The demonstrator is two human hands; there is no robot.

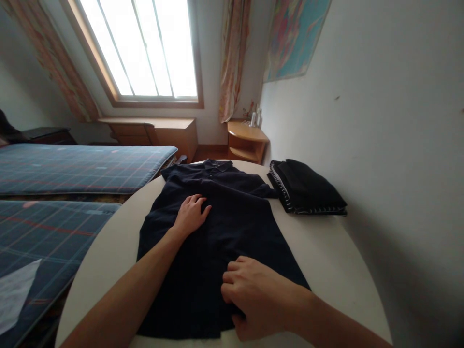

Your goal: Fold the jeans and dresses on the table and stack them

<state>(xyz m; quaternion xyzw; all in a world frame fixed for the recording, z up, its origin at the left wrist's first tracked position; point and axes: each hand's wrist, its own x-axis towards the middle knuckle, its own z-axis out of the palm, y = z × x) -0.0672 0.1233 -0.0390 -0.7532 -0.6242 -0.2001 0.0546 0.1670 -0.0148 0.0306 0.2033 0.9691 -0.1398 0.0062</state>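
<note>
A dark navy short-sleeved shirt (pixel 239 217) lies spread front up on a round white table (pixel 340 270), its collar at the far edge and its hem towards me. My left hand (pixel 192 212) rests on the left chest of the shirt, palm down with fingers spread. Nearer to me, my right hand (pixel 253 290) is curled at the lower front of the shirt, thumb and fingers closed on the cloth. The fabric inside that grip is mostly hidden by the fingers.
A stack of folded dark clothes (pixel 308 188) sits at the table's right, near the white wall (pixel 398 121). Two plaid mattresses (pixel 72 169) lie to the left, with a sheet of paper (pixel 18 295) on the nearer one. Beyond stand a wooden desk (pixel 174 124) and a corner shelf (pixel 246 131).
</note>
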